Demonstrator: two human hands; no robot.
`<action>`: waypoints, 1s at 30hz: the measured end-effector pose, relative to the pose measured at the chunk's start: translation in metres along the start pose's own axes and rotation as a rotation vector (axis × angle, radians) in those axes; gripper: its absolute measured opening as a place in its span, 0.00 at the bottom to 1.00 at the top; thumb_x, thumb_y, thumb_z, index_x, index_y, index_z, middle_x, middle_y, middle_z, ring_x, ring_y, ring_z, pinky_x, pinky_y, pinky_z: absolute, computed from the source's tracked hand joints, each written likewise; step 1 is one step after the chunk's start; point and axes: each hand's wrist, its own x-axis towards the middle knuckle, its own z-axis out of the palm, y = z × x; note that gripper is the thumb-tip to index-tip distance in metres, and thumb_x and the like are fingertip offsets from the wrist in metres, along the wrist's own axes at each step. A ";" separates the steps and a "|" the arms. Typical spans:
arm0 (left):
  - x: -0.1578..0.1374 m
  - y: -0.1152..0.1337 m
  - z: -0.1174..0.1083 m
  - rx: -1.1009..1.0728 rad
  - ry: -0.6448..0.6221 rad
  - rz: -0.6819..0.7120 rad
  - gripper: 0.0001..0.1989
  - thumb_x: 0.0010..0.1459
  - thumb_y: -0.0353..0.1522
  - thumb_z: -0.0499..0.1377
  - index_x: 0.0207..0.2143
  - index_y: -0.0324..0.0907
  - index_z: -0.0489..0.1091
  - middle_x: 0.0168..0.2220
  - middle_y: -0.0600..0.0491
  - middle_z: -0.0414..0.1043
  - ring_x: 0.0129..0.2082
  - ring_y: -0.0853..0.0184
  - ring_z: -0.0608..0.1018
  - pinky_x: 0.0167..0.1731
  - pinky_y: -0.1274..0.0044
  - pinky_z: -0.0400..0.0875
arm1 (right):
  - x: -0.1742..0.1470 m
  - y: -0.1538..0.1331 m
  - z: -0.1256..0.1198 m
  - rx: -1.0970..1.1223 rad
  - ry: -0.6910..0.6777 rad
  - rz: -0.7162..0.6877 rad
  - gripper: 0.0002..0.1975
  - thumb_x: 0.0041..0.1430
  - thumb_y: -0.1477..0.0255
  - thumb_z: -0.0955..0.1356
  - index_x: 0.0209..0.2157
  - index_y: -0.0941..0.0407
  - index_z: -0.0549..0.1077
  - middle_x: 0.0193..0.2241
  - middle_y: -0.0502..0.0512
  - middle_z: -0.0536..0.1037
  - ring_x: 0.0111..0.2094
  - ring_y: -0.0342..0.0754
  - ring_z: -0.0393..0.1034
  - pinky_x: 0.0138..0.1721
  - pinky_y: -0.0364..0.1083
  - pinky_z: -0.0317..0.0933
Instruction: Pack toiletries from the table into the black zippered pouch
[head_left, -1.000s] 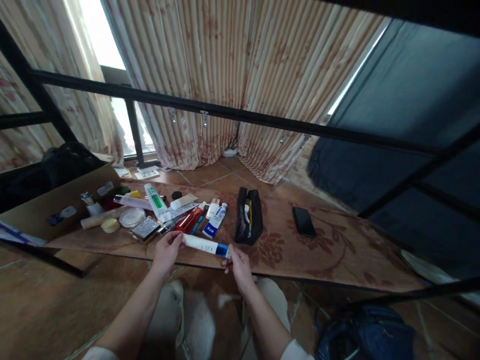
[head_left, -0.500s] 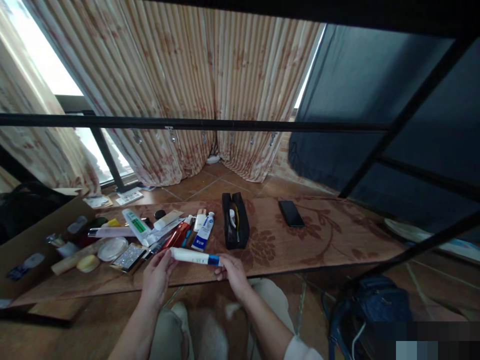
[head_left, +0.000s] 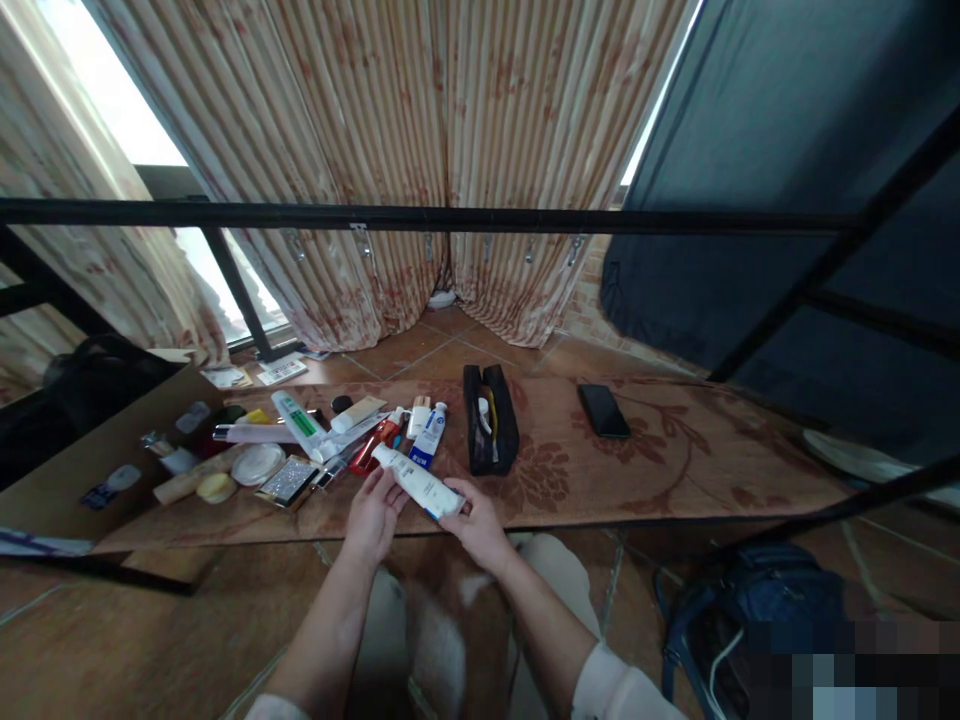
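Note:
Held over the front edge of the bench is a white squeeze tube (head_left: 421, 484) with a bit of blue at its flat end, lying aslant with its cap end up and to the left. My right hand (head_left: 480, 528) grips the flat end between thumb and fingers. Around the cap end, my left hand (head_left: 375, 515) has its fingers bent against the tube. Just behind it lie a blue-and-white tube (head_left: 429, 435) and a red bottle (head_left: 377, 443). To the right of these stands an unzipped black pouch (head_left: 491, 420), with a white-capped item (head_left: 484, 412) inside.
Cosmetics crowd the left of the patterned bench cover (head_left: 675, 440): a glittery compact (head_left: 288, 482), a round clear case (head_left: 258, 464), a green-and-white tube (head_left: 298, 424). A cardboard box (head_left: 142, 440) stands far left. A phone (head_left: 604, 411) lies right; a blue backpack (head_left: 780, 590) sits below.
The tube has turned from nearly level to aslant, its flat end lower, and rolled to show its broad printed face. My left hand has shifted beneath the cap end. The whole view has shifted slightly.

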 end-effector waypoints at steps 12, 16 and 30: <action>-0.010 -0.016 0.020 0.198 -0.231 -0.095 0.19 0.38 0.32 0.69 0.35 0.36 0.73 0.31 0.50 0.75 0.29 0.66 0.77 0.34 0.74 0.71 | 0.001 0.000 -0.007 -0.188 -0.016 -0.051 0.19 0.42 0.75 0.69 0.41 0.56 0.72 0.32 0.50 0.77 0.32 0.47 0.69 0.35 0.44 0.63; -0.009 -0.016 0.020 0.221 -0.212 -0.062 0.21 0.37 0.34 0.69 0.36 0.37 0.73 0.30 0.52 0.75 0.29 0.67 0.76 0.34 0.74 0.70 | 0.001 0.000 -0.005 -0.165 -0.011 -0.027 0.16 0.44 0.73 0.68 0.39 0.56 0.72 0.31 0.50 0.77 0.32 0.47 0.70 0.34 0.45 0.65; -0.002 -0.022 0.018 0.224 -0.126 -0.037 0.18 0.40 0.37 0.67 0.35 0.36 0.74 0.28 0.51 0.75 0.27 0.67 0.75 0.30 0.76 0.69 | -0.001 0.004 -0.001 -0.073 -0.004 0.056 0.15 0.46 0.71 0.67 0.39 0.56 0.73 0.32 0.52 0.78 0.26 0.44 0.70 0.22 0.40 0.65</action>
